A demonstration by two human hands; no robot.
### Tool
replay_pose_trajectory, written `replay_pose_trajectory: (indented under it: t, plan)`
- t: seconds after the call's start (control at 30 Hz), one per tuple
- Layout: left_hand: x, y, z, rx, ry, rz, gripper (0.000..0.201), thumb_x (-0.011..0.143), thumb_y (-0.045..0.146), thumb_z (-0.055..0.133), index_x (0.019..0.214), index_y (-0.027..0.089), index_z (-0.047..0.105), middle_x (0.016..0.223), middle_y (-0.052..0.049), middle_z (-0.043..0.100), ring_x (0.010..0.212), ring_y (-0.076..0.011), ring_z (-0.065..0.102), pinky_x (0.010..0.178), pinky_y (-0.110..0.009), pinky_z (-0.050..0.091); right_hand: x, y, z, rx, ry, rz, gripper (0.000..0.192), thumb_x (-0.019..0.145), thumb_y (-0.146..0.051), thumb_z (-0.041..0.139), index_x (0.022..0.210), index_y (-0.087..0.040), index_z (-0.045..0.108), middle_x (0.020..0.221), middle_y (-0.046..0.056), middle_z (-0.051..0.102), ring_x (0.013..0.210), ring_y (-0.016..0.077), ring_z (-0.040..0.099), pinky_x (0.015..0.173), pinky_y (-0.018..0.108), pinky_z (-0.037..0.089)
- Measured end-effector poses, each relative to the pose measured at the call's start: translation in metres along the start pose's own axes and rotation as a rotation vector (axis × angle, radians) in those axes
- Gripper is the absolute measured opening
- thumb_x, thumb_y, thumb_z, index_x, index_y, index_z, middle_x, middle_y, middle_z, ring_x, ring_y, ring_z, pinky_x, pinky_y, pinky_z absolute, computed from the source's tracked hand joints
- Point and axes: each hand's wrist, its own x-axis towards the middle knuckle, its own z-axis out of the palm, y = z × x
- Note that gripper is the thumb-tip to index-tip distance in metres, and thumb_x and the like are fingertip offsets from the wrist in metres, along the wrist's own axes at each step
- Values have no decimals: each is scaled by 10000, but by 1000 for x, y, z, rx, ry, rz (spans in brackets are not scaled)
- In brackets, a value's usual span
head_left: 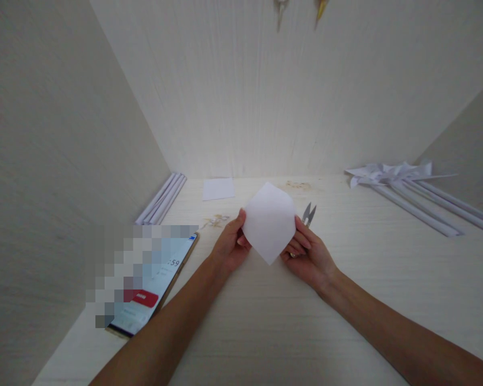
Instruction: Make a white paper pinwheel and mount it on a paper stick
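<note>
A white sheet of paper (269, 222) is held up above the table, turned so that one corner points toward me. My left hand (232, 242) is closed on its left corner, thumb on the front face. My right hand (308, 249) grips the right corner, with the fingers partly behind the sheet. Small scissors (309, 214) with two pointed metal blades show just beyond my right hand; their handle end is hidden by the hand, and I cannot tell whether the hand touches them.
Rolled paper tubes (163, 198) lie at the left wall. A flat white paper (218, 188) and small scattered pieces (216, 220) lie nearby. A phone (165, 279), partly pixelated, is at left. Paper pinwheels (398, 174) on paper sticks (418, 209) lie at right.
</note>
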Motion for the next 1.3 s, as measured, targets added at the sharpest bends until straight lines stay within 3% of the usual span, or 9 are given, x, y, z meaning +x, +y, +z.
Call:
replay_pose_trajectory:
  t: [0.37, 0.5, 0.7, 0.8, 0.97, 1.07, 1.2, 1.3]
  plan:
    - [0, -1, 0, -56, 11, -31, 341, 785, 359, 494, 543, 124, 444, 329, 97, 334, 260, 27, 186, 312, -73, 228, -3, 1, 1, -38, -20, -14, 481, 679, -221, 640, 404, -174, 249, 313, -108, 166, 316, 30, 135, 316, 138, 248]
    - [1, -1, 0, 28, 28, 48, 338, 712, 385, 576, 534, 130, 443, 336, 96, 333, 272, 21, 208, 299, -95, 204, -1, 0, 0, -114, 2, -54, 482, 702, -244, 622, 403, -177, 250, 324, -99, 168, 329, 38, 124, 315, 151, 236]
    - [2, -3, 0, 43, 70, 246, 309, 569, 383, 680, 611, 136, 499, 481, 64, 493, 332, 3, 349, 301, -123, 230, 3, -2, -2, -121, 65, -128, 394, 706, -212, 628, 459, -177, 322, 349, -109, 214, 327, 31, 129, 312, 140, 230]
    - [2, -8, 0, 189, 74, 251, 308, 533, 379, 699, 590, 126, 532, 489, 32, 527, 366, -30, 426, 312, -142, 275, 3, -2, -1, -111, 77, -113, 401, 707, -216, 630, 460, -174, 317, 349, -107, 232, 323, 26, 154, 314, 131, 236]
    - [4, -14, -5, 491, 63, 258, 265, 541, 329, 698, 510, 110, 552, 389, 12, 509, 308, -50, 407, 316, -177, 291, 3, -2, 0, -62, 82, -91, 393, 722, -210, 617, 464, -168, 323, 348, -104, 246, 326, 23, 171, 321, 120, 241]
    - [5, -14, -7, 557, 48, 260, 254, 555, 329, 687, 503, 114, 563, 363, 9, 508, 294, -58, 410, 320, -183, 301, 3, -1, 0, -99, 45, -102, 382, 722, -249, 622, 482, -168, 337, 369, -101, 237, 336, 28, 179, 330, 117, 241]
    - [7, -11, -4, 486, 122, 303, 249, 554, 323, 685, 501, 110, 566, 390, -10, 547, 336, -73, 472, 364, -184, 361, 3, 1, 3, -181, 13, -45, 257, 773, -386, 533, 641, -166, 509, 419, -82, 306, 369, 41, 256, 363, 131, 273]
    - [7, -8, -1, 376, 181, 353, 238, 540, 306, 692, 544, 96, 580, 443, -26, 583, 405, -93, 536, 427, -194, 417, 2, 5, 5, -236, 43, 54, 276, 816, -379, 450, 802, -137, 582, 485, -48, 410, 411, 48, 335, 405, 150, 318]
